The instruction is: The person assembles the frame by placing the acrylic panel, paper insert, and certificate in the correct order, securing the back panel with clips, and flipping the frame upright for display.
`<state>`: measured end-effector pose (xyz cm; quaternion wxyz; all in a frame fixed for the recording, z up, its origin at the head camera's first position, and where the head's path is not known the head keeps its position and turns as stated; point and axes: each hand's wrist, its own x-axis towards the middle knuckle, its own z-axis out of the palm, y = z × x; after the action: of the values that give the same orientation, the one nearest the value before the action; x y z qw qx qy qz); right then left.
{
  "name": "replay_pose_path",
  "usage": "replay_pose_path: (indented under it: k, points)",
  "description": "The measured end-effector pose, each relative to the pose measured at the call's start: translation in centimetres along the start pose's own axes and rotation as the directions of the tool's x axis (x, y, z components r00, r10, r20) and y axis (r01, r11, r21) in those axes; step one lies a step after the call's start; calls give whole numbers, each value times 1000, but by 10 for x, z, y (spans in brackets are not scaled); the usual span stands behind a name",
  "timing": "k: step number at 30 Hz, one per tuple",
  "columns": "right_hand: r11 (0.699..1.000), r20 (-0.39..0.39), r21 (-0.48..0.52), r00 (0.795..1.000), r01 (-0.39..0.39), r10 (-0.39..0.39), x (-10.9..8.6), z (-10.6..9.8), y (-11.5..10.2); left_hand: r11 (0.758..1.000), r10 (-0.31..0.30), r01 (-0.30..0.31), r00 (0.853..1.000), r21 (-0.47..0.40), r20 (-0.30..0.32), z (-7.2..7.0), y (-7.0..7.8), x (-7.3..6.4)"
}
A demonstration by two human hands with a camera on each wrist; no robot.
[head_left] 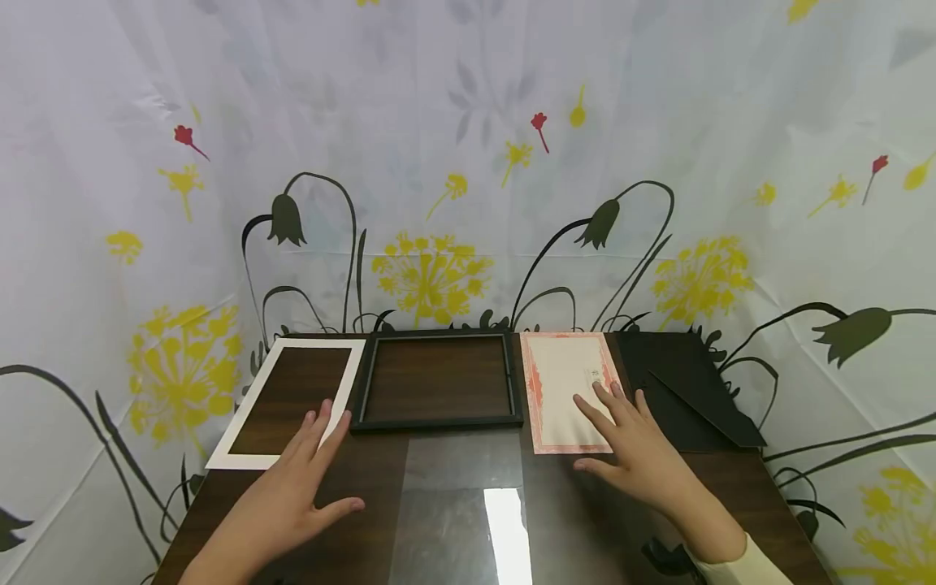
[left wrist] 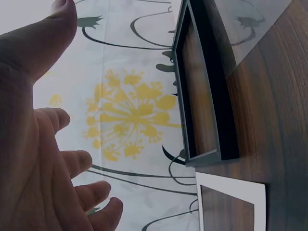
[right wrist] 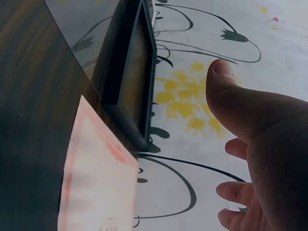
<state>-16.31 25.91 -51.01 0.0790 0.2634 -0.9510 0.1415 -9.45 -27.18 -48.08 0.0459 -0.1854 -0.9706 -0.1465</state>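
My left hand [head_left: 292, 491] hovers with fingers spread near the lower right corner of a white mat board [head_left: 244, 406], holding nothing. My right hand [head_left: 632, 451], also spread and holding nothing, overlaps the lower right of a cream certificate [head_left: 566, 398] with a pink patterned border. Between the hands, farther back, lies a black picture frame [head_left: 439, 423], with the wood table showing through it. In the left wrist view the left palm [left wrist: 33, 159] is apart from the frame [left wrist: 211, 86]. The right wrist view has the right thumb [right wrist: 226, 91] pointing up, clear of the certificate [right wrist: 101, 183].
A black backing board [head_left: 658, 366] with a stand flap lies at the far right. In front of the frame is a clear, glossy sheet [head_left: 446, 520] with a bright reflection. A dark object [head_left: 669, 561] sits by the right wrist. A flower-printed curtain [head_left: 468, 162] hangs behind the table.
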Motion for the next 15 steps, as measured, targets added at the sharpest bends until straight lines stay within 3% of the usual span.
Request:
replay_pose_path:
  k: [5,15]
  points:
    - [999,-12,19,999,31,-30,-4,11,-6,1000,14,-14,1000,6,-1,3,-2,-1]
    - [991,61,83,992,102,-107,-7,38,-23,999,33,-31,998,-35,54,18,-8,-4]
